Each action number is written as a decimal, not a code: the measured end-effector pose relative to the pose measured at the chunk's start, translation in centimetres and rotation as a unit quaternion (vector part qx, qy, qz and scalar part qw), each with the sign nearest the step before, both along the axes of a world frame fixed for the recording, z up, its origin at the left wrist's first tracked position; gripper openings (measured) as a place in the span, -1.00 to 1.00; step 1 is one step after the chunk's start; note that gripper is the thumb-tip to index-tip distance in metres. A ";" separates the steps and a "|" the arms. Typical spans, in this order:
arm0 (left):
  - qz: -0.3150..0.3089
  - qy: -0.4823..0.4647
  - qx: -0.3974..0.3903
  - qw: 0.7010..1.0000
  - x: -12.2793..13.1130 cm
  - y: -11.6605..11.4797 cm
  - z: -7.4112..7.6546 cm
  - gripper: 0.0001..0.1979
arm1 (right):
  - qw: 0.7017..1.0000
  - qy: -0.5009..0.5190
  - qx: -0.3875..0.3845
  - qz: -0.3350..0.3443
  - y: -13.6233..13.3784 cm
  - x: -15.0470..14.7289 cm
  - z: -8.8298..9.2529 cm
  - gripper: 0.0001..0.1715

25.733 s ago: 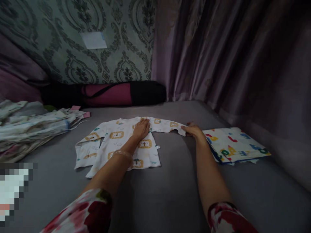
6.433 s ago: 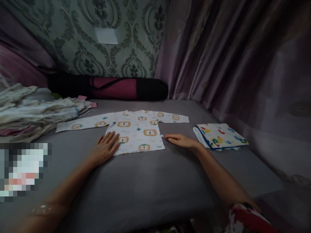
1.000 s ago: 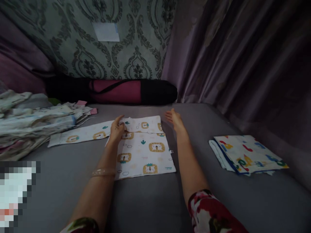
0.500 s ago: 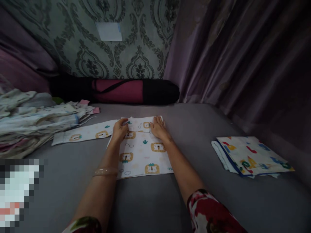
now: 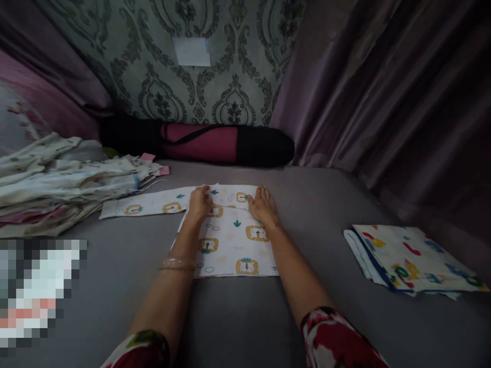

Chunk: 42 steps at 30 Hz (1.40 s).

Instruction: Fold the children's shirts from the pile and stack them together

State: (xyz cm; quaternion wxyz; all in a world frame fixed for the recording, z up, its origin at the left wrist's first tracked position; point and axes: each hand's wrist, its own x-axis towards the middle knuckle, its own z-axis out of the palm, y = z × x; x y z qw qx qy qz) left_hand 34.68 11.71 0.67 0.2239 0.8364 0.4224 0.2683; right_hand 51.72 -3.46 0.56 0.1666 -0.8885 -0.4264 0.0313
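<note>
The bed (image 5: 238, 322) lies under the shirt (image 5: 238, 240); behind the shirt, a bag (image 5: 199, 144); left, a pile (image 5: 72, 176); right, a stack (image 5: 414, 260). On its top, the left hand (image 5: 200, 202) half-curls, grip unclear; the right hand (image 5: 263, 205) lies flat.

The head camera looks forward and down across the grey sheet (image 5: 238, 317).

Parts of the lion-print shirt (image 5: 238, 235) are covered by the left grip (image 5: 200, 205) and right grip (image 5: 263, 205), a pink mark (image 5: 238, 248) on it is too small to be read, the clothes heap (image 5: 69, 171) and 2 floral sleeves (image 5: 341, 337) are cut off by edges, and a lower-left object (image 5: 42, 286) is blurred by pixelation.
</note>
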 end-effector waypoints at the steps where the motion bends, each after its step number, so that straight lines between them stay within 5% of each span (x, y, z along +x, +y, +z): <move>1: -0.001 0.017 0.013 1.000 0.0 0.0 0.0 -0.52 | 1.000 0.001 -0.004 0.002 0.0 0.0 0.1 -0.20; 11: 0.054 0.116 0.064 0.990 -0.1 -2.2 2.4 -0.53 | 0.999 -0.002 -0.045 -0.001 -0.1 -0.2 0.9 -0.20; 18: -0.054 0.151 0.059 0.985 1.4 -4.4 3.9 -0.53 | 0.992 0.002 -0.128 -0.018 1.3 -0.8 3.1 -0.25; 24: -0.062 0.159 0.048 0.984 1.9 -4.3 2.6 -0.45 | 0.973 -0.072 -0.061 0.208 4.1 -5.0 3.2 -0.35; 27: -0.054 0.156 0.019 0.986 1.6 -3.6 1.9 -0.43 | 0.961 -0.056 -0.071 0.262 5.2 -6.4 2.2 -0.27; 42: -0.022 0.228 -0.003 0.973 1.4 -3.2 0.8 -0.45 | 0.986 -0.014 -0.063 0.151 3.0 -4.2 0.9 -0.27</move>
